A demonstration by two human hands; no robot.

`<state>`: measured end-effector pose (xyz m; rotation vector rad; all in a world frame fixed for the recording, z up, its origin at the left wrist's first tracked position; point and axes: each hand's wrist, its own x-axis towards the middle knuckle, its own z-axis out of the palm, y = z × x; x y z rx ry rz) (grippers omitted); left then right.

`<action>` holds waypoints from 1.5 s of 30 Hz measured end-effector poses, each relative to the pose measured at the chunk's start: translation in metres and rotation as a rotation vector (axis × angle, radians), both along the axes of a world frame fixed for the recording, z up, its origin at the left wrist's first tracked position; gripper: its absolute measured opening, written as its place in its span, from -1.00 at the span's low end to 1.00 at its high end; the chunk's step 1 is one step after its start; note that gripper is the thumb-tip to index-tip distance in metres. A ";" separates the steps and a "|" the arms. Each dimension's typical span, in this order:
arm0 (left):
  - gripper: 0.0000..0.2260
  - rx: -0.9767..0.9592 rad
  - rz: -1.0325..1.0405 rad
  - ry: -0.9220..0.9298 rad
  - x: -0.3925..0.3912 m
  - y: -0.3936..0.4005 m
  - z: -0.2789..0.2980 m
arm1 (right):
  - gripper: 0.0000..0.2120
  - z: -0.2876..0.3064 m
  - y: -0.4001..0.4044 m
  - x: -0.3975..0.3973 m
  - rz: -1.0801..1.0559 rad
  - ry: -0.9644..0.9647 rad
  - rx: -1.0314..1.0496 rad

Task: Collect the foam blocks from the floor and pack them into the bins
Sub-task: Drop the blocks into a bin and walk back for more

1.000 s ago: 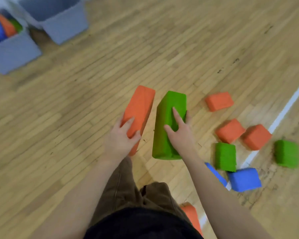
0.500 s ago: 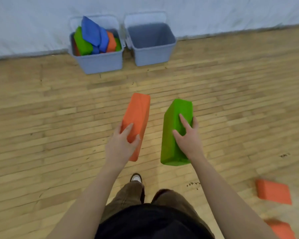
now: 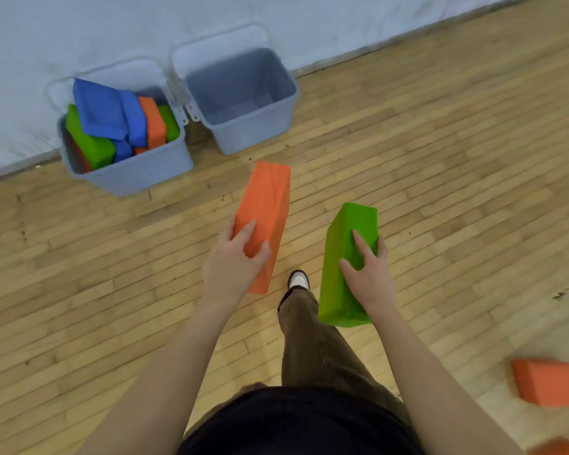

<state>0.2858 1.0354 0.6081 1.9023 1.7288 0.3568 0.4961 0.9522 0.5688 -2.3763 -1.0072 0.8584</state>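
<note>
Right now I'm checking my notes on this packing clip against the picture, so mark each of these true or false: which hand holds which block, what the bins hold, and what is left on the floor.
1. The left hand holds the orange block. True.
2. The right hand holds a blue block. False: its grip is on the green block.
3. Both bins are full. False: the left bin is packed with blue, green and orange blocks, but the right bin shows no blocks.
4. An orange block on the floor lies at lower right. True.
5. The two bins stand far apart. False: they sit side by side against the white wall.
</note>
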 end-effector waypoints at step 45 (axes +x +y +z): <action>-0.55 -0.225 0.572 -0.036 0.049 0.824 -0.114 | -0.39 -0.069 0.961 0.012 0.714 0.089 -0.104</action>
